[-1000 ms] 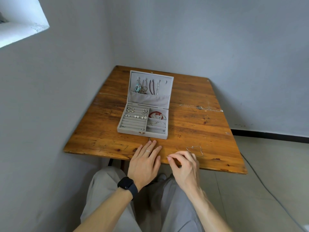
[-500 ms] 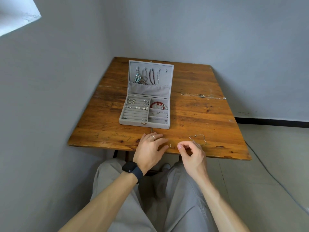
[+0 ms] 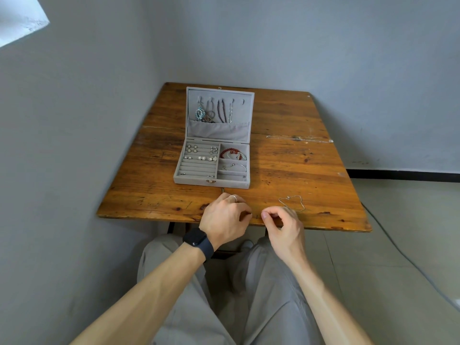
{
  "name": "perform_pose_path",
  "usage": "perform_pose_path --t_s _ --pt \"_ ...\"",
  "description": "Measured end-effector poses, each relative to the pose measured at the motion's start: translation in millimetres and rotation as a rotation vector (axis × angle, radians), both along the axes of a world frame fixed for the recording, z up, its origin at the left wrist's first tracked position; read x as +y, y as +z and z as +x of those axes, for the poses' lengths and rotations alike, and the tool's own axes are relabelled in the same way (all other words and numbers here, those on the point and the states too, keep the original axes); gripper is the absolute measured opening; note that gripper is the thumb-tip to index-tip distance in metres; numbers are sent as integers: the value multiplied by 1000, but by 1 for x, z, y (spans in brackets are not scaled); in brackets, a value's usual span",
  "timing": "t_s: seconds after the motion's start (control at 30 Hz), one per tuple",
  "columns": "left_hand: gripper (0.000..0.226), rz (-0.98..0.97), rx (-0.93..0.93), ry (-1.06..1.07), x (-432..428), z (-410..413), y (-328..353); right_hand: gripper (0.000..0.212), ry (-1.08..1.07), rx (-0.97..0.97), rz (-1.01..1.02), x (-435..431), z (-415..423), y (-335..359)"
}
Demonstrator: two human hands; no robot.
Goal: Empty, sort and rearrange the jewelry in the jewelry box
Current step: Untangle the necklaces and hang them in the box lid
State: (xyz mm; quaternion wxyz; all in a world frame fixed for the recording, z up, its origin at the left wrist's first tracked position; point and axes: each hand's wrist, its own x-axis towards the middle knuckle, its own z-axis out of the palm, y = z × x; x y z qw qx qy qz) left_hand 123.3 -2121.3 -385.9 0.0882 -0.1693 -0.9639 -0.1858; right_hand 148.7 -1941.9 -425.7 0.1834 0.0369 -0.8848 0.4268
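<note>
The grey jewelry box (image 3: 189, 181) stands open on the wooden table (image 3: 298, 170). Necklaces (image 3: 224, 112) hang inside its upright lid. Earrings (image 3: 201, 158) sit in the ring rolls on the left, and a red bead bracelet (image 3: 227, 152) and a silver bangle (image 3: 237, 165) lie in the right compartments. A thin silver chain (image 3: 297, 201) lies loose near the table's front edge. My left hand (image 3: 224, 217) rests at that edge with its fingers curled over a tiny piece (image 3: 251, 215). My right hand (image 3: 282, 224) is beside it, thumb and forefinger pinched together, just short of the chain.
The table is pushed into a corner, with grey walls to the left and behind. Tiled floor and a cable (image 3: 398, 252) lie to the right. My knees in grey trousers (image 3: 224, 295) are under the front edge. A dark watch (image 3: 198, 241) is on my left wrist.
My left hand's flat fingers have curled in toward a tiny piece between the hands. My right hand has shifted slightly right, still pinched. The camera view has tilted upward.
</note>
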Motion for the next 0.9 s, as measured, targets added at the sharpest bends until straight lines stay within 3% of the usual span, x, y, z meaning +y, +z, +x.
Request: perform_pose_path --t_s 0.33,0.63,0.9 --pt "27 -92 -13 -60 5 -8 3 7 0 -13 -24 0 0 -1" --pt "25 7 -42 -50 24 -45 26 11 -89 -103 -310 34 -12 28" --pt "23 66 -46 -84 93 -129 57 11 -205 -90 -209 116 -72 51"
